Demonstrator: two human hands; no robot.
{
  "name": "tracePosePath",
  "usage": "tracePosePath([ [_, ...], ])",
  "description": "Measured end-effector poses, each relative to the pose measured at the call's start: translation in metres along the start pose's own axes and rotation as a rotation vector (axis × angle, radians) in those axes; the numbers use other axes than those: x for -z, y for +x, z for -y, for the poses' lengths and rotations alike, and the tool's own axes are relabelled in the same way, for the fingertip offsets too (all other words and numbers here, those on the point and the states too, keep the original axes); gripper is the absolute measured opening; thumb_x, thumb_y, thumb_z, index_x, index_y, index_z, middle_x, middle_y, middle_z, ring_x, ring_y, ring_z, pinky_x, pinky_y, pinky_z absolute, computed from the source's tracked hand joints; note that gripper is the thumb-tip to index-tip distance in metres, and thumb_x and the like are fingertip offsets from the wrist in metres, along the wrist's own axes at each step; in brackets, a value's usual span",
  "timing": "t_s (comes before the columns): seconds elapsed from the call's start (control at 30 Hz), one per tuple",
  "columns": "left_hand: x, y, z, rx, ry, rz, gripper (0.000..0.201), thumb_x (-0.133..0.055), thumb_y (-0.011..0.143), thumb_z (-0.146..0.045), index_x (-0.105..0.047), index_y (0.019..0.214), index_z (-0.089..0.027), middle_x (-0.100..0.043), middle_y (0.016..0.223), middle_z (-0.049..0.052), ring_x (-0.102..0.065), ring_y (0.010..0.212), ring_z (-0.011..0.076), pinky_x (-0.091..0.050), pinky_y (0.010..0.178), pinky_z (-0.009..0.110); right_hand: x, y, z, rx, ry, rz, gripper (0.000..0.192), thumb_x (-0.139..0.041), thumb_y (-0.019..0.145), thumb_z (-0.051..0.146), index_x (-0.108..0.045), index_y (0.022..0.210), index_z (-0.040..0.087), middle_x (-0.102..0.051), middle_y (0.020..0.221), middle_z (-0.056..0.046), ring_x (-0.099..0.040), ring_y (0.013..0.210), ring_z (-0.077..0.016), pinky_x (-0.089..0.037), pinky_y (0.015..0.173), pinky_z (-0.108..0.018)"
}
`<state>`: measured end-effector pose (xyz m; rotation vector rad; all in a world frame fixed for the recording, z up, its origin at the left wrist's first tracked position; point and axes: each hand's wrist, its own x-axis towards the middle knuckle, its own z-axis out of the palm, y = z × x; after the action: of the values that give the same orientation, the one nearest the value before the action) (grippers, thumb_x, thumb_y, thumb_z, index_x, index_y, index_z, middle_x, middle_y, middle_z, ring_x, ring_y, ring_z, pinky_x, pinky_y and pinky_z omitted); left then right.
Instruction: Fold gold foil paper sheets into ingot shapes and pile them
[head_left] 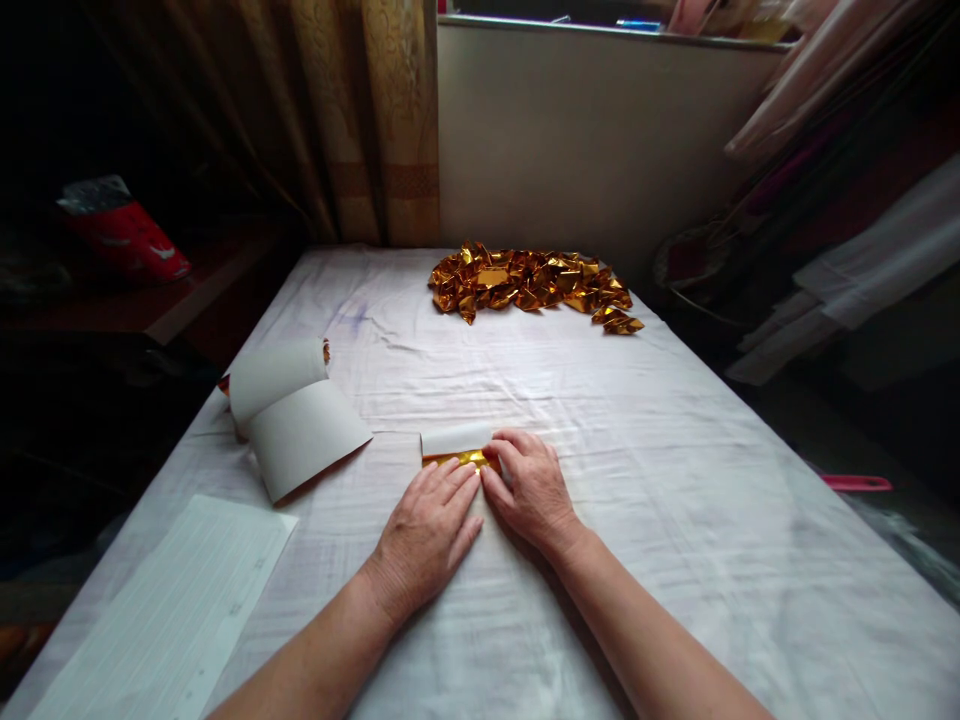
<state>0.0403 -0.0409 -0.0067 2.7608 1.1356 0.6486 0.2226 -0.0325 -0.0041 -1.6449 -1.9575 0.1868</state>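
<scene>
Leftmost, red bag point(126, 235): one is seen on the dark shelf beside the table; white marks are printed on it, but no writing can be read.
Lined sheet point(172, 615): one pale ruled sheet is laid flat at the near left corner of the table; its small print cannot be read.
Curled white sheets point(296, 425): a small stack is laid left of the hands, white side up, its top leaf rolled back; the number of leaves cannot be told.
White cloth point(675, 480): the whole table is covered by it.
Foil paper point(457, 447): one piece is laid at the middle of the table, just ahead of both hands; its long axis is set left to right, a white flap is folded over on the far side, and a gold strip is shown on the near side.
Left hand point(426, 530): it is laid flat, palm down, fingers together, the tips pressed on the gold edge.
Right hand point(531, 487): the right end of the foil paper is pinched and pressed down by its bent fingers.
Gold folded pieces point(529, 282): one heap of many is piled at the far side of the table, well apart from the hands; an exact count cannot be made.
</scene>
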Motion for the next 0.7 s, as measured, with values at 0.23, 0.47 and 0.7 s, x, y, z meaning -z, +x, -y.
tracePosePath([
  [0.23,0.002,0.0,0.002,-0.009,-0.014,0.021,0.042,-0.047,0.095,-0.031,-0.053,0.134,-0.018,-0.06,0.135,0.011,-0.053,0.128,0.0244,-0.041,0.11,0.045,-0.001,0.0,0.001,-0.007,-0.014,-0.003,0.012,-0.059,0.087,0.028,-0.063,0.098,0.024,-0.065,0.114,-0.008,-0.056,0.104,-0.0242,-0.038,0.089,-0.039],
  [0.47,0.005,-0.004,0.011,-0.027,0.005,0.022,0.038,-0.048,0.095,-0.028,-0.057,0.13,-0.016,-0.061,0.135,0.01,-0.054,0.127,0.0238,-0.044,0.109,0.043,0.001,-0.001,-0.003,0.006,0.007,0.021,0.014,-0.056,0.089,0.023,-0.064,0.101,0.023,-0.064,0.115,-0.008,-0.056,0.107,-0.024,-0.039,0.089,-0.039],
  [0.7,0.017,-0.02,0.029,-0.025,0.008,-0.003,0.036,-0.046,0.096,-0.028,-0.059,0.128,-0.019,-0.062,0.133,0.008,-0.056,0.125,0.0234,-0.046,0.107,0.042,0.002,-0.001,-0.004,-0.01,0.035,0.037,0.017,-0.054,0.09,0.02,-0.065,0.102,0.024,-0.064,0.115,-0.007,-0.055,0.107,-0.0234,-0.039,0.09,-0.038],
])
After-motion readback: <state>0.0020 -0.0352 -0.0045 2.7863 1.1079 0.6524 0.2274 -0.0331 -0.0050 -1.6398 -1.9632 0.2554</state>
